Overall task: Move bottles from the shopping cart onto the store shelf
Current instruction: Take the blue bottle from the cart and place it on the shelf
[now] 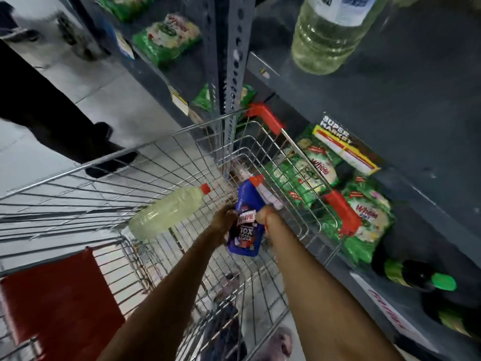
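Note:
A blue cleaner bottle [247,204] with a red cap hangs inside the wire shopping cart [145,162], gripped from both sides. My left hand [223,220] holds its left side and my right hand [264,213] holds its right side near the label. To the left of it in the cart lies a pale yellow bottle [166,212] with a red cap, on its side. The grey store shelf [416,105] stands to the right of the cart. A large clear bottle of pale liquid [325,35] stands on an upper shelf board.
Green detergent packets [364,214] fill the lower shelf beside the cart, with dark green-capped bottles [421,277] at the right. A grey perforated upright [231,61] rises behind the cart. Another person's dark trouser leg and shoe [65,121] are at left. A red cart flap [57,295] sits near me.

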{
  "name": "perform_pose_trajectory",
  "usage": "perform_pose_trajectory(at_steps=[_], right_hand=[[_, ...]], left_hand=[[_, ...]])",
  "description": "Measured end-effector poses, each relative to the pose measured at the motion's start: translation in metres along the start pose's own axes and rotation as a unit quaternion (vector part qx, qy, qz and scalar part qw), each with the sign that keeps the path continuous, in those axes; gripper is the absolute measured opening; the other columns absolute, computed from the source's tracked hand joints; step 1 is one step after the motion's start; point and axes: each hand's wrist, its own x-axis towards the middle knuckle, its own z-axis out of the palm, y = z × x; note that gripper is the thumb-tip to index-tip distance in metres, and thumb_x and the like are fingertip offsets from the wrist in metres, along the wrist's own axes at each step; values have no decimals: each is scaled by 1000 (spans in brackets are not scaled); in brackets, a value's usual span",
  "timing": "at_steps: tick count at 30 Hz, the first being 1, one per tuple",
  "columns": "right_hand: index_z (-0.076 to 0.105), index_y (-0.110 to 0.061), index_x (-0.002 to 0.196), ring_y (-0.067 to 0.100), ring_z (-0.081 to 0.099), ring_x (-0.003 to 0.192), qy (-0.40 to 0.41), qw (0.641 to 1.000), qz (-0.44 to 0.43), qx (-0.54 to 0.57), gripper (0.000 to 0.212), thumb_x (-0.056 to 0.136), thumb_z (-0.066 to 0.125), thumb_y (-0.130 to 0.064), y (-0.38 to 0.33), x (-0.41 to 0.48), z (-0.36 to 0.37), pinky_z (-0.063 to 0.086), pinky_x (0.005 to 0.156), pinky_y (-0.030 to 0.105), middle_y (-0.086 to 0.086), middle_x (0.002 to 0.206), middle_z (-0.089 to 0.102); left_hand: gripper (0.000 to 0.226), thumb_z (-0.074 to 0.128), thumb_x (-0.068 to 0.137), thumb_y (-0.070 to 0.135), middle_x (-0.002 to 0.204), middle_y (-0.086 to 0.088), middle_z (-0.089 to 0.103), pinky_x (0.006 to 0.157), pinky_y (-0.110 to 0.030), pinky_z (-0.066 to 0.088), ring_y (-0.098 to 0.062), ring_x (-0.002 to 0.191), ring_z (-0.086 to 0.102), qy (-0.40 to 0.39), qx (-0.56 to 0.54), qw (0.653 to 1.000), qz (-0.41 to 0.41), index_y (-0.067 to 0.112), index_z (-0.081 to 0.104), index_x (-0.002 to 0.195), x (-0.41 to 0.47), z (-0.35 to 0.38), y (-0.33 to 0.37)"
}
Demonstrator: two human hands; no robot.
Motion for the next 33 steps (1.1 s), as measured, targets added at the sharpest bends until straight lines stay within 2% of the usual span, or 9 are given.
perform_pose_trajectory(at_steps=[3,5,7,12,18,20,25,29,33], right_hand=[[53,-11,86,7,65,63,25,999,-18,8,22,97,37,-2,-18,-28,-4,45,45,7,12,102,58],[49,-4,120,26,66,102,48,994,-98,-12,29,92,43,2,-25,-52,-12,52,81,27,16,121,61],[43,-9,131,32,62,109,58,983,-172,-12,40,91,47,0,-27,-91,-24,51,91,41,16,125,62],[42,-18,138,23,58,117,173,915,-364,18,51,90,58,-9,-8,-202,-86,48,98,39,8,132,59],[44,-19,134,-6,60,87,233,852,-458,94,48,90,60,-10,60,-324,-190,52,83,21,-9,112,60],[46,-19,132,-16,57,80,257,835,-471,125,47,89,61,-8,93,-353,-221,49,74,9,-22,101,55],[47,-20,131,-13,57,81,341,792,-476,174,47,88,61,-5,189,-412,-291,47,70,3,-11,108,57],[45,-15,136,-2,60,93,398,770,-451,214,50,89,59,-3,268,-433,-342,53,80,16,0,119,60],[44,-6,136,-15,59,90,436,746,-433,258,49,90,56,4,330,-424,-385,53,76,9,4,122,56]], left_hand=[[30,37,98,8,103,-4,58,49,-27,53,-6,69,62,22,-35,996,74,5,45,127,-43,-4,18],[30,39,98,11,97,4,56,47,-23,54,-2,70,61,37,-40,990,128,9,47,127,-78,-4,33],[30,41,98,14,99,10,54,54,-26,53,-1,79,57,72,-51,982,169,16,50,126,-115,0,52],[27,49,96,19,101,18,61,62,-29,58,3,78,69,70,-83,948,299,26,57,120,-224,38,86],[23,54,93,18,89,20,69,57,-19,55,9,74,66,-10,-82,908,411,40,62,97,-327,144,94],[23,54,93,17,92,15,68,64,-27,55,5,75,66,-35,-62,895,441,38,63,96,-354,183,91],[23,54,93,16,108,-2,68,75,-35,58,-22,96,67,-122,-30,859,496,32,64,105,-408,289,62],[28,50,95,12,124,-13,61,91,-40,54,-24,108,62,-181,11,835,520,13,56,123,-421,380,32],[32,48,96,9,131,-22,53,103,-55,43,-35,121,53,-231,81,823,512,5,50,128,-408,463,8]])
